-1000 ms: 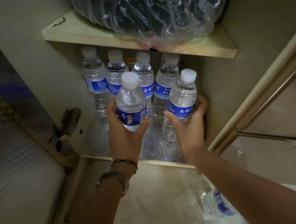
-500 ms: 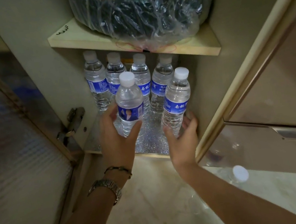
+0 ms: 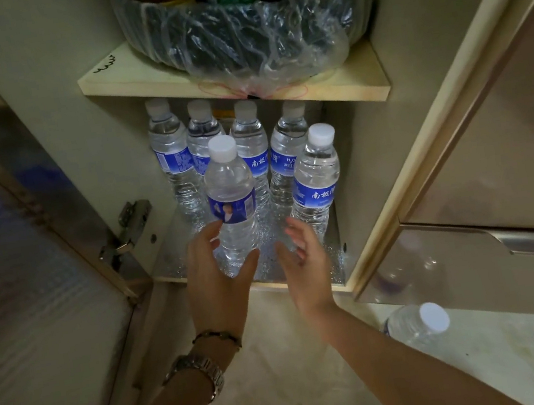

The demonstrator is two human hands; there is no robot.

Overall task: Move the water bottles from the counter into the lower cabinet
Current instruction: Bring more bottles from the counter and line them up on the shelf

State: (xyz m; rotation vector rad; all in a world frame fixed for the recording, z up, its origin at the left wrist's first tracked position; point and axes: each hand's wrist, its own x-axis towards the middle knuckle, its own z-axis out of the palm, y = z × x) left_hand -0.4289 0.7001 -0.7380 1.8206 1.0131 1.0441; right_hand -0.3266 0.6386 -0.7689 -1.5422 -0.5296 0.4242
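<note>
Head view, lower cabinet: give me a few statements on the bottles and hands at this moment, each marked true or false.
1. Six water bottles stand upright on the cabinet floor. True.
2. The right hand grips the front right bottle. False: its fingers are spread and hold nothing.
3. The left hand is open beside the front left bottle. True.
4. The front bottles have blue caps. False: both caps are white.
5. Another bottle is outside the cabinet, at lower right. True.
6. The shelf above the bottles is bare. False: a plastic-wrapped basket sits on it.
</note>
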